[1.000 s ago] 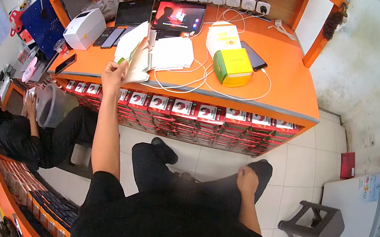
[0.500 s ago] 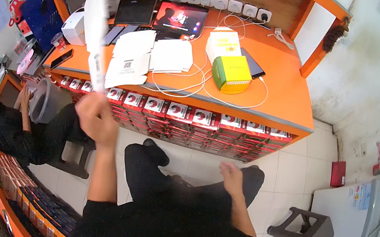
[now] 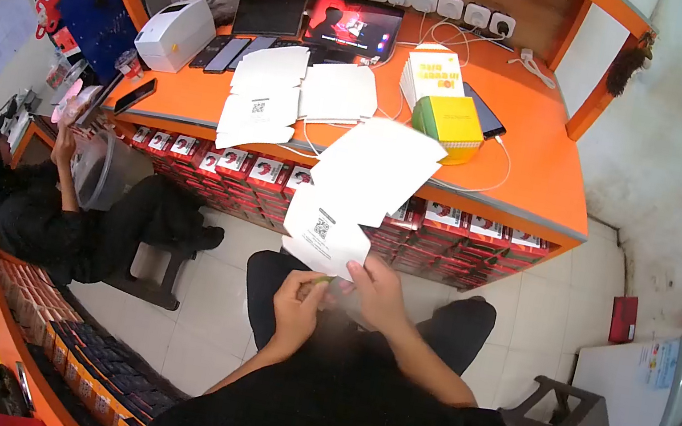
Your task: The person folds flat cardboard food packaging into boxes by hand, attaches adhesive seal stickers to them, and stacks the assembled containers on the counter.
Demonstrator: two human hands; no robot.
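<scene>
While the right hand is pinching a card before the worktop's front edge, the left hand is curling alongside, grasp unclear.

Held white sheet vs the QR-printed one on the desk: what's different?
Support: the held sheet is gripped at its near end by the right hand; the desk sheet lies on the orange desk.
Angle: the held sheet slants, far end rightward; the desk sheet sits nearly straight in view.
Shared: both white, QR code on the near part.
</scene>
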